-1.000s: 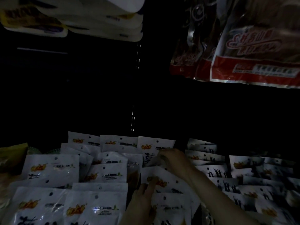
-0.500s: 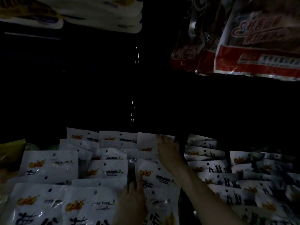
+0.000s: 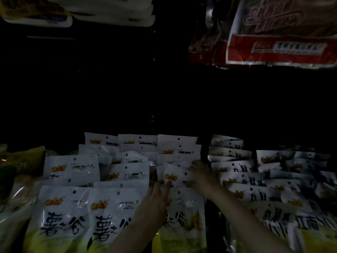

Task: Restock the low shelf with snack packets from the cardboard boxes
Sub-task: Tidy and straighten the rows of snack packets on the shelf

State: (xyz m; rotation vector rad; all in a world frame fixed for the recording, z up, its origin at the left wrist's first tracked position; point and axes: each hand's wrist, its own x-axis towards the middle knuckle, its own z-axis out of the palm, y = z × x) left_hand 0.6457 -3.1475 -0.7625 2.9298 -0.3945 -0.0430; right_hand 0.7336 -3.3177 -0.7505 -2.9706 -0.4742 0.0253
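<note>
The left hand (image 3: 156, 199) lies flat on the white packets (image 3: 113, 212), fingers straight. Just beyond, the right hand (image 3: 200, 175) holds one packet (image 3: 173, 177), fingers curled on its edge. Behind stand more rows (image 3: 138, 143), upright.

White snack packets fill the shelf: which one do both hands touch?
The white packet in the third column, between left hand and right hand; its neighbours go untouched.

white snack packets (image 3: 71, 172): glossy plastic film, faint sheen, lightly creased. red bags (image 3: 280, 46) overhead: shiny crinkled plastic, with foil-like silver edges.
</note>
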